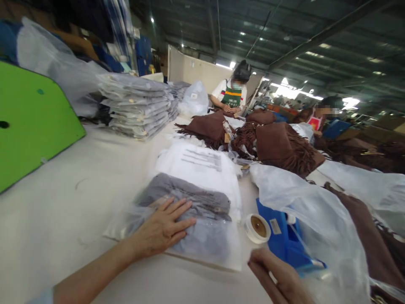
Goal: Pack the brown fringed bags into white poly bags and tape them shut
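Observation:
My left hand (pixel 164 226) lies flat, fingers spread, on a clear plastic bag (pixel 202 242) holding a folded grey fringed cloth (pixel 190 192). Beneath and behind it are white plastic bags (pixel 205 162) with dark printed lines. Lower right, my right hand (pixel 275 274) is closed, thumb and fingers drawn together; whatever is between them, if anything, cannot be made out. Just beyond that hand is a roll of tape (pixel 257 228), white around a brown core, beside a blue tape dispenser (pixel 280 234). Clear plastic sheeting (pixel 319 211) partly covers the dispenser.
A stack of bagged grey items (pixel 136 105) stands at the back left, near a green panel (pixel 34 122). Folded brown fringed scarves (pixel 275 141) lie across the table's far right. Two people work beyond, one in a green apron (pixel 232 98).

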Motion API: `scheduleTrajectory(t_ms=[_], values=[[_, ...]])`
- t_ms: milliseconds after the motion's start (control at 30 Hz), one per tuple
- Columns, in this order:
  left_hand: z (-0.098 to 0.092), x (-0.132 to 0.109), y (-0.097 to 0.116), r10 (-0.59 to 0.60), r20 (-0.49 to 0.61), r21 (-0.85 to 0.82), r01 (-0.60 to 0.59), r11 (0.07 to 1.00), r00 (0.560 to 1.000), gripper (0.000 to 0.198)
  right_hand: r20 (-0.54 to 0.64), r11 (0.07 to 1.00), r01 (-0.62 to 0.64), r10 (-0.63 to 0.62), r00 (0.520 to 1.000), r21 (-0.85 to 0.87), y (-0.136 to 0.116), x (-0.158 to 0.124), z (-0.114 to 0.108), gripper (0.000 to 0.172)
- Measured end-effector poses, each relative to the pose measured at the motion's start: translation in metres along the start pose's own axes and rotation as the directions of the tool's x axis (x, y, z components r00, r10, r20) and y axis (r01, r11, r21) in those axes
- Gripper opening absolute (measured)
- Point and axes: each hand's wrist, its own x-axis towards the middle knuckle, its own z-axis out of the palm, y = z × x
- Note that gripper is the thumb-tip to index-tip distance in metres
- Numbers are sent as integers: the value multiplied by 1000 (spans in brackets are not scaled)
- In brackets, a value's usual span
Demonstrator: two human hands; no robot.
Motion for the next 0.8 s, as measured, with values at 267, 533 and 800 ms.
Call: scheduleTrajectory(t_ms=[267, 533, 800], values=[[2, -1, -1, -42, 16, -124, 43, 991, 999, 41, 393, 937, 195, -70, 917, -289, -11, 128, 14, 15], [5, -1, -2, -76, -8, -167, 73, 983, 997, 37, 70, 921, -113, 149, 986, -373, 27, 142, 18, 18], [6, -2, 1, -69, -24, -178, 63, 982, 997, 34, -365, 784, 126, -416, 833, -607, 8, 65, 75, 27]])
